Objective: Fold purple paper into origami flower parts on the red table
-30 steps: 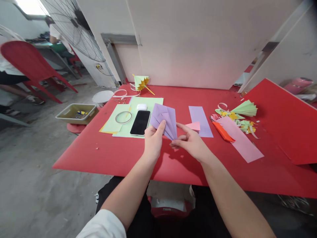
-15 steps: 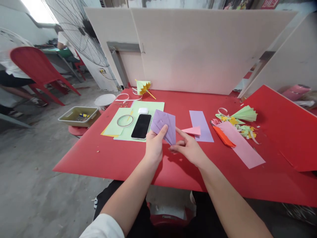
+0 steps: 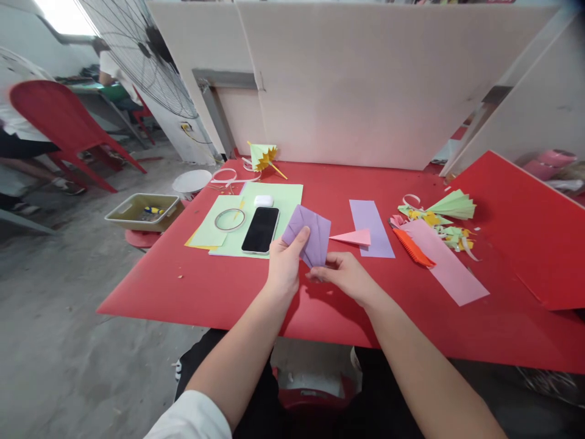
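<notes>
My left hand (image 3: 287, 261) grips a folded purple paper (image 3: 315, 235), thumb on its face, above the red table. Creases fan out across this paper toward its lower point. My right hand (image 3: 342, 274) has thumb and fingers closed at that lower point; the fingertips are partly behind the paper. A narrow pink folded paper (image 3: 351, 237) lies just beyond my right hand, its wide end over a flat purple strip (image 3: 377, 231). To the left of my left hand, a black phone (image 3: 261, 230) rests on light green sheets (image 3: 290, 198).
Tape roll (image 3: 230, 220) and white case (image 3: 264, 201) lie left. A small paper umbrella (image 3: 263, 157) stands at the back. An orange cutter (image 3: 414, 247), pink strip (image 3: 457, 274) and paper scraps (image 3: 450, 228) lie right. A bin (image 3: 144, 212) stands beside the table (image 3: 205, 299).
The folded purple paper has tilted and shifted slightly right in my left hand. My right fingers have curled in from pointing outward to its lower end. The view has tipped slightly down.
</notes>
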A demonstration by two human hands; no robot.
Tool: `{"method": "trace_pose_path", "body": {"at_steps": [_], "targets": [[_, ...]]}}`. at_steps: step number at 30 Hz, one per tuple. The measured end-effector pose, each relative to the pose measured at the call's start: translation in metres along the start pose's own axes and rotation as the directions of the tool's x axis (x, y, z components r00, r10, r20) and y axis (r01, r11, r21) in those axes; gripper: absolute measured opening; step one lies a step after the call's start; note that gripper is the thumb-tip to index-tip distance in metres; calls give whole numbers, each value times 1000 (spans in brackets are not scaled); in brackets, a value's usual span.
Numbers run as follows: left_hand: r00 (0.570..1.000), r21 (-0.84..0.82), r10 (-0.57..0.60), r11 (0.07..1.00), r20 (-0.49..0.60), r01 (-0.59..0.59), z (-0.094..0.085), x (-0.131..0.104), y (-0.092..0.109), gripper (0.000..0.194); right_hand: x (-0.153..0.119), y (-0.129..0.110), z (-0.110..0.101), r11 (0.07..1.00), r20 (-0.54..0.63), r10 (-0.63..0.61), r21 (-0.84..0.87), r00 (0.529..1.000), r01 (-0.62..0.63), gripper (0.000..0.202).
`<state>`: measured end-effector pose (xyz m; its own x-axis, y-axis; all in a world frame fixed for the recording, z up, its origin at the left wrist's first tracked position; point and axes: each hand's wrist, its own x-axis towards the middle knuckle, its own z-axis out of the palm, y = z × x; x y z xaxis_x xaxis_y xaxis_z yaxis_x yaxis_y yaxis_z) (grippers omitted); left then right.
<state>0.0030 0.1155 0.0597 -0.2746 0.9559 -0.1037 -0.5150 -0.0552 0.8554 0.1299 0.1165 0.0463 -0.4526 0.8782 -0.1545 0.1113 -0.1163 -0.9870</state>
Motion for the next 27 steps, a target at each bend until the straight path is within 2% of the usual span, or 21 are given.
{"method": "trace_pose_path", "body": {"at_steps": [9,13,14,16,18,19,23,27], "targets": [[998,97,67,993,13,-68,-6,1,7,28,-3,-6,8,999,-54,17,34,998,-15,26],[994,94,60,993,88,-69,-4,-1,6,22,-2,-5,8,998,-168,17,58,986,-7,26],[990,81,49,995,129,-60,-3,-1,5,25,-2,-5,7,997,-204,15,78,979,1,26],[980,79,12,996,201,-29,-1,-3,4,50,0,-5,3,992,-230,-1,125,973,31,27],[975,115,-24,993,220,-2,0,-4,4,75,1,-7,-4,988,-213,-13,144,977,45,29],[976,136,-29,991,214,0,1,-5,4,82,2,-8,-8,989,-215,-26,135,976,56,29],[977,176,-13,984,212,-25,4,-11,3,89,2,-13,-25,986,-316,-94,104,944,134,29],[959,255,-83,967,271,11,8,-17,0,91,2,-13,-33,978,-385,-41,173,922,116,25]]}}
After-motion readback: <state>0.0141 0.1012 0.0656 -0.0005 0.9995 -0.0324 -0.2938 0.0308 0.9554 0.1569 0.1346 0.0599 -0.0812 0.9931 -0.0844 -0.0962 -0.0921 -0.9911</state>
